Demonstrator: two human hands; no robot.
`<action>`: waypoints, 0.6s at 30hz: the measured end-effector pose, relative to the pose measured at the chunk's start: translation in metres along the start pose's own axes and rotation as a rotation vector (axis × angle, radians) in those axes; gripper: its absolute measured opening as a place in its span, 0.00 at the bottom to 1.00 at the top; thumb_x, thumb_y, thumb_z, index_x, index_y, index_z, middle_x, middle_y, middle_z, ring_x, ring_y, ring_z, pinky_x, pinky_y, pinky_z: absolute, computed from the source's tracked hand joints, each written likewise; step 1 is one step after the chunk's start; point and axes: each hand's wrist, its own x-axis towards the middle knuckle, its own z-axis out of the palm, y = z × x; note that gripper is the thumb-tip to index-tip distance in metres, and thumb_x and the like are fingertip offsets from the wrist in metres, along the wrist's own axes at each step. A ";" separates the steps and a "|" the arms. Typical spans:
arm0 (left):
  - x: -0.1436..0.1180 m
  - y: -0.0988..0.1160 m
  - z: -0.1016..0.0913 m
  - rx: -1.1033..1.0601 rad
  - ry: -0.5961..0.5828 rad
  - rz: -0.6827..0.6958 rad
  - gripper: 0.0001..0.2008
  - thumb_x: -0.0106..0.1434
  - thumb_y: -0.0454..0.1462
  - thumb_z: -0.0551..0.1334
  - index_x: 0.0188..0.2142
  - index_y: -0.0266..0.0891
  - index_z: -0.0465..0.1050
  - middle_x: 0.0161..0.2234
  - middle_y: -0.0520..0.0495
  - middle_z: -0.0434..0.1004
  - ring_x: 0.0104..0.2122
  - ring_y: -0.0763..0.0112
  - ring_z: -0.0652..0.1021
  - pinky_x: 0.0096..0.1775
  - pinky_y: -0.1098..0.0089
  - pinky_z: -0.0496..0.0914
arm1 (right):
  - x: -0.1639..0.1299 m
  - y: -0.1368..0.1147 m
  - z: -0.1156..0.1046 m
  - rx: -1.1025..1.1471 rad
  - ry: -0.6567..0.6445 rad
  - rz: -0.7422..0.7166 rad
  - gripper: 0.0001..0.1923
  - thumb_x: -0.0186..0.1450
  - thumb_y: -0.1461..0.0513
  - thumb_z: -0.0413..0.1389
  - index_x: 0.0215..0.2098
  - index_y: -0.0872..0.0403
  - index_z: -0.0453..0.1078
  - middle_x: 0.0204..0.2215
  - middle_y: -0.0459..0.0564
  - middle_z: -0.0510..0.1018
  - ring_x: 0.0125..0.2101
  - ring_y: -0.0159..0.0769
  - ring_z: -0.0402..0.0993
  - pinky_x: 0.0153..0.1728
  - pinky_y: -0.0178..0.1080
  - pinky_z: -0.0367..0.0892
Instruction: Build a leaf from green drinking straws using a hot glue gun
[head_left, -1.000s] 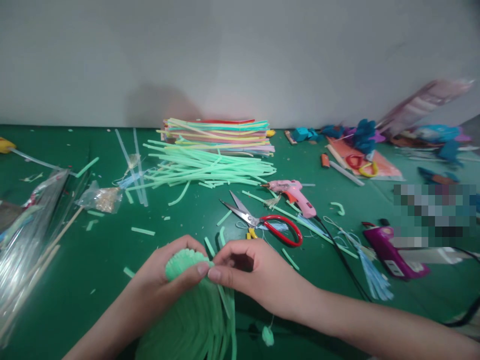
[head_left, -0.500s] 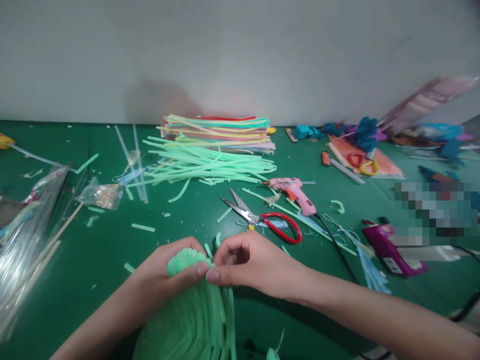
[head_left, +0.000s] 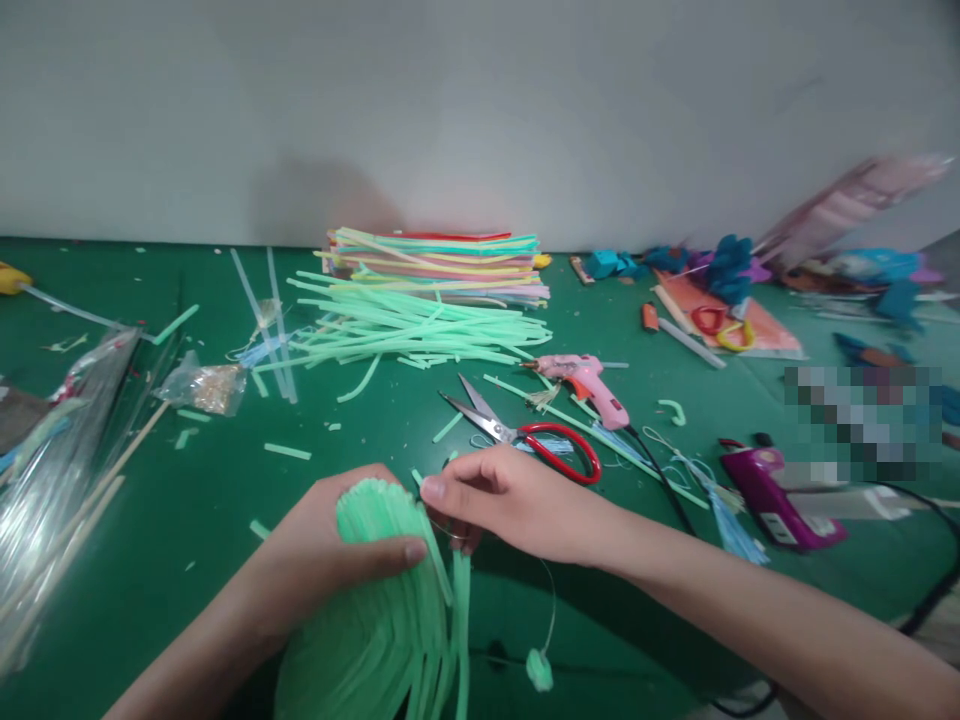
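Observation:
In the lower middle of the head view, my left hand (head_left: 341, 540) is closed round a thick bundle of mint-green pipe cleaners (head_left: 367, 620), thumb across the near side. The bundle's bunched upper end (head_left: 379, 510) shows above the thumb; its stems fan downward. Close to the bundle's right edge, my right hand (head_left: 502, 500) is pinched on a thin wire (head_left: 442, 527), partly hidden by the fingers. Loose green stems (head_left: 462, 620) hang below that hand. A small green tuft (head_left: 538, 668) dangles from a fine strand at the lower right.
Red-handled scissors (head_left: 525, 430) lie open beyond my right hand, beside a pink glue gun (head_left: 585, 380). A pile of pipe cleaners (head_left: 420, 325) lies near the wall. Clear plastic wrap (head_left: 82, 480) is at left; a purple glue gun (head_left: 780, 495) is at right.
My right hand has shifted slightly up and away from the bundle's top edge, its fingertips turned. The bundle tilts a little more upright, and the hanging green tuft has come further into view.

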 end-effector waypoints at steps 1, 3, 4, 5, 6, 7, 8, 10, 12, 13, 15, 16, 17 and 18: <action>0.001 0.000 -0.001 -0.014 -0.006 -0.007 0.17 0.47 0.46 0.72 0.29 0.40 0.69 0.24 0.56 0.70 0.25 0.73 0.70 0.28 0.73 0.64 | 0.001 0.000 -0.001 0.030 0.015 -0.001 0.20 0.62 0.47 0.60 0.28 0.56 0.71 0.24 0.45 0.74 0.25 0.31 0.72 0.29 0.34 0.68; 0.002 -0.001 -0.003 -0.033 -0.017 -0.020 0.18 0.47 0.45 0.73 0.30 0.40 0.69 0.24 0.56 0.71 0.26 0.72 0.70 0.28 0.72 0.65 | 0.002 0.001 -0.004 0.103 0.068 -0.016 0.19 0.61 0.48 0.62 0.31 0.55 0.71 0.25 0.45 0.75 0.26 0.31 0.73 0.30 0.34 0.69; 0.002 -0.001 -0.003 -0.040 -0.013 -0.025 0.18 0.46 0.45 0.73 0.31 0.41 0.69 0.24 0.56 0.71 0.26 0.72 0.71 0.29 0.72 0.66 | 0.003 0.002 -0.005 0.122 0.103 -0.034 0.18 0.60 0.48 0.63 0.32 0.55 0.71 0.25 0.44 0.75 0.26 0.30 0.73 0.29 0.34 0.69; 0.002 -0.002 -0.004 -0.042 -0.010 -0.030 0.18 0.47 0.45 0.73 0.32 0.41 0.70 0.25 0.56 0.71 0.26 0.71 0.71 0.29 0.72 0.66 | 0.003 0.003 -0.006 0.122 0.136 -0.055 0.17 0.59 0.49 0.64 0.32 0.55 0.70 0.25 0.43 0.74 0.26 0.30 0.72 0.29 0.33 0.69; 0.002 -0.002 -0.005 -0.042 -0.009 -0.034 0.18 0.47 0.45 0.73 0.32 0.41 0.70 0.25 0.55 0.72 0.27 0.71 0.72 0.30 0.71 0.67 | 0.003 0.004 -0.006 0.101 0.156 -0.075 0.17 0.60 0.50 0.64 0.32 0.55 0.70 0.24 0.43 0.74 0.26 0.29 0.71 0.29 0.33 0.68; 0.002 -0.002 -0.005 -0.040 -0.009 -0.035 0.18 0.47 0.45 0.73 0.33 0.41 0.70 0.26 0.55 0.72 0.27 0.70 0.72 0.30 0.71 0.67 | 0.003 0.005 -0.006 0.056 0.166 -0.090 0.16 0.61 0.51 0.63 0.31 0.55 0.69 0.24 0.43 0.74 0.25 0.29 0.70 0.29 0.32 0.66; 0.003 -0.002 -0.006 -0.033 -0.008 -0.033 0.18 0.47 0.46 0.73 0.32 0.41 0.70 0.26 0.55 0.72 0.27 0.70 0.73 0.31 0.70 0.68 | 0.002 0.005 -0.006 -0.007 0.164 -0.101 0.16 0.62 0.51 0.62 0.29 0.55 0.69 0.24 0.43 0.74 0.25 0.28 0.69 0.28 0.32 0.65; 0.004 -0.003 -0.006 -0.001 0.001 -0.014 0.19 0.48 0.48 0.72 0.32 0.41 0.70 0.26 0.55 0.72 0.28 0.70 0.72 0.30 0.71 0.67 | -0.001 0.005 -0.005 -0.123 0.126 -0.097 0.15 0.62 0.52 0.62 0.27 0.55 0.69 0.23 0.43 0.73 0.25 0.27 0.66 0.26 0.31 0.61; 0.006 -0.005 -0.007 0.046 0.018 0.008 0.20 0.48 0.50 0.72 0.32 0.41 0.70 0.26 0.54 0.72 0.28 0.69 0.72 0.30 0.71 0.66 | -0.003 0.006 -0.003 -0.145 0.058 -0.063 0.14 0.60 0.54 0.64 0.29 0.55 0.69 0.24 0.42 0.73 0.25 0.27 0.65 0.25 0.31 0.59; 0.007 -0.006 -0.008 0.071 0.022 0.016 0.21 0.48 0.51 0.71 0.32 0.40 0.70 0.26 0.54 0.72 0.29 0.68 0.73 0.30 0.71 0.65 | -0.003 0.007 -0.002 -0.108 0.025 -0.043 0.13 0.57 0.56 0.66 0.31 0.55 0.69 0.24 0.42 0.73 0.25 0.28 0.66 0.24 0.31 0.59; 0.008 -0.006 -0.008 0.113 0.031 0.027 0.21 0.49 0.52 0.70 0.32 0.40 0.70 0.27 0.53 0.73 0.30 0.66 0.73 0.31 0.69 0.66 | -0.004 0.009 -0.001 -0.011 0.000 -0.010 0.18 0.54 0.60 0.69 0.36 0.53 0.67 0.26 0.42 0.74 0.26 0.28 0.68 0.26 0.31 0.61; 0.009 -0.006 -0.008 0.131 0.036 0.036 0.22 0.49 0.53 0.70 0.32 0.40 0.70 0.28 0.52 0.74 0.31 0.65 0.74 0.32 0.69 0.66 | -0.003 0.009 0.000 0.020 0.006 -0.004 0.19 0.53 0.62 0.68 0.38 0.53 0.65 0.27 0.42 0.75 0.27 0.28 0.68 0.26 0.31 0.62; 0.009 -0.006 -0.008 0.148 0.038 0.044 0.22 0.49 0.53 0.70 0.32 0.40 0.70 0.28 0.52 0.74 0.31 0.65 0.74 0.33 0.68 0.66 | -0.003 0.010 0.001 0.038 0.013 -0.001 0.20 0.53 0.63 0.68 0.38 0.53 0.64 0.28 0.42 0.76 0.27 0.28 0.69 0.27 0.31 0.63; 0.008 -0.005 -0.008 0.162 0.041 0.052 0.21 0.49 0.53 0.70 0.32 0.40 0.70 0.28 0.52 0.74 0.31 0.64 0.74 0.34 0.68 0.66 | -0.003 0.010 0.002 0.046 0.014 0.001 0.20 0.53 0.65 0.67 0.39 0.52 0.62 0.29 0.43 0.76 0.27 0.28 0.69 0.28 0.32 0.64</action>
